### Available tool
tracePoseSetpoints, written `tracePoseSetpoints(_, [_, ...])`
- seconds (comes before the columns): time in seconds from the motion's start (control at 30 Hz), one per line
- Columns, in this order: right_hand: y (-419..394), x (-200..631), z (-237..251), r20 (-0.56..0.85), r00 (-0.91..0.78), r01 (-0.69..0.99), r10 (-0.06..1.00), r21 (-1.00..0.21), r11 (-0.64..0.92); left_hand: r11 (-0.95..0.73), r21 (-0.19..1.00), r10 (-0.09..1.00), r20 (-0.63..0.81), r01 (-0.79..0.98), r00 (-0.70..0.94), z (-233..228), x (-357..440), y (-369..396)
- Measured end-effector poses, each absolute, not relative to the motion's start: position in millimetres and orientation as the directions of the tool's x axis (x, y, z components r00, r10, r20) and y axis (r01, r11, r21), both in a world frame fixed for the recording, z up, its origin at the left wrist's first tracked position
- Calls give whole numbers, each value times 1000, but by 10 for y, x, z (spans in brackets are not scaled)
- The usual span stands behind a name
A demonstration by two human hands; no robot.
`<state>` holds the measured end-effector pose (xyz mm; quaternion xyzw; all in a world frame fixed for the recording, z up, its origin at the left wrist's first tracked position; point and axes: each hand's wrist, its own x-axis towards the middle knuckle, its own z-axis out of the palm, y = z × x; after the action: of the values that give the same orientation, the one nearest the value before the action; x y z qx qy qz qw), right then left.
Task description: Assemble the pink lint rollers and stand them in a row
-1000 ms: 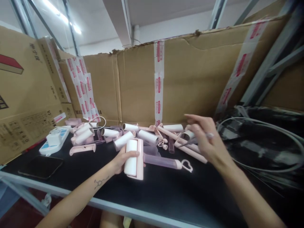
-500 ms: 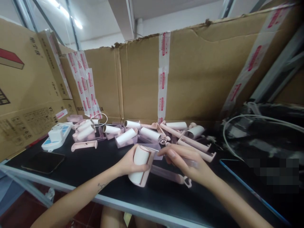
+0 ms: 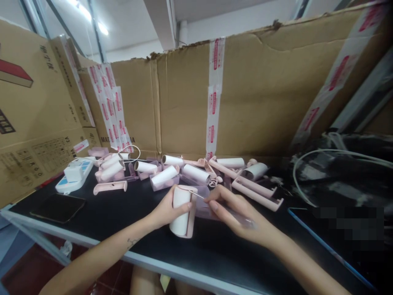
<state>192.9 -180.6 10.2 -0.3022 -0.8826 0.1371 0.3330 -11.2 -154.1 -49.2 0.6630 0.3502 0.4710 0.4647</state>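
My left hand (image 3: 167,211) is closed around a white paper roll (image 3: 181,213) that sits in a pale pink plastic holder (image 3: 192,219). The roll stands nearly upright, just above the black table. In my right hand (image 3: 236,209) is a thin metal-shafted tool (image 3: 197,194) with a clear handle, gripped by the fingertips. Its tip reaches the top end of the roll and holder; whether it touches or sits inside I cannot tell. Behind the right fingers lies a translucent purple cover (image 3: 201,191), partly hidden.
Several white rolls (image 3: 196,174), pink holders (image 3: 259,196) and purple covers lie along the back, before a cardboard wall (image 3: 181,102). A white power strip (image 3: 73,180) and dark phone (image 3: 58,208) are on the left. A blue-edged dark device (image 3: 325,241) lies right.
The roll and holder have turned a little more upright in my left hand. My right hand has shifted slightly, and the heart-shaped pink part below it no longer shows.
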Motion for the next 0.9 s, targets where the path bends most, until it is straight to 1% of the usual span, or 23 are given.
tracePoseSetpoints(0.03, [-1787, 1930, 88, 489, -644, 435, 588, -398, 808, -296, 955, 916, 282, 8, 286, -489, -114, -1547])
tracePoseSetpoints(0.1, [-1737, 1935, 42, 497, -726, 401, 476, -256, 880, -245, 968, 940, 249, -48, 235, -464, -112, -1557])
tracePoseSetpoints(0.17, [-1679, 1943, -12, 553, -747, 380, 370, -102, 920, -220, 970, 950, 237, -105, 202, -407, -83, -1556])
tracePoseSetpoints(0.23, [-1623, 1959, -56, 602, -733, 395, 317, -3, 919, -202, 966, 952, 233, -162, 197, -320, -8, -1530])
tracePoseSetpoints(0.33, [-1532, 2021, -73, 660, -687, 458, 305, 67, 886, -151, 952, 968, 197, -266, 154, -162, 198, -1416])
tracePoseSetpoints(0.47, [-1381, 2185, -22, 725, -593, 586, 351, 88, 806, -191, 932, 969, 229, -309, 93, -18, 559, -1167])
tracePoseSetpoints(0.57, [-1281, 2300, 2, 744, -577, 671, 336, 199, 714, -169, 913, 971, 219, -372, 97, -7, 798, -1041])
tracePoseSetpoints(0.67, [-1246, 2345, -9, 738, -604, 693, 302, 299, 656, -136, 886, 979, 190, -443, 79, -26, 948, -1023])
tracePoseSetpoints(0.73, [-1256, 2355, -18, 736, -613, 687, 288, 316, 654, -130, 878, 982, 178, -460, 64, -14, 963, -1042])
tracePoseSetpoints(0.77, [-1263, 2366, -19, 744, -602, 688, 289, 301, 660, -122, 873, 986, 163, -473, 46, 4, 936, -1052])
tracePoseSetpoints(0.83, [-1256, 2420, -7, 778, -544, 703, 314, 218, 677, -96, 858, 993, 117, -505, 10, 51, 800, -1066])
tracePoseSetpoints(0.9, [-1202, 2510, 14, 809, -449, 728, 379, 85, 681, -111, 867, 993, 112, -486, -26, 90, 576, -1073])
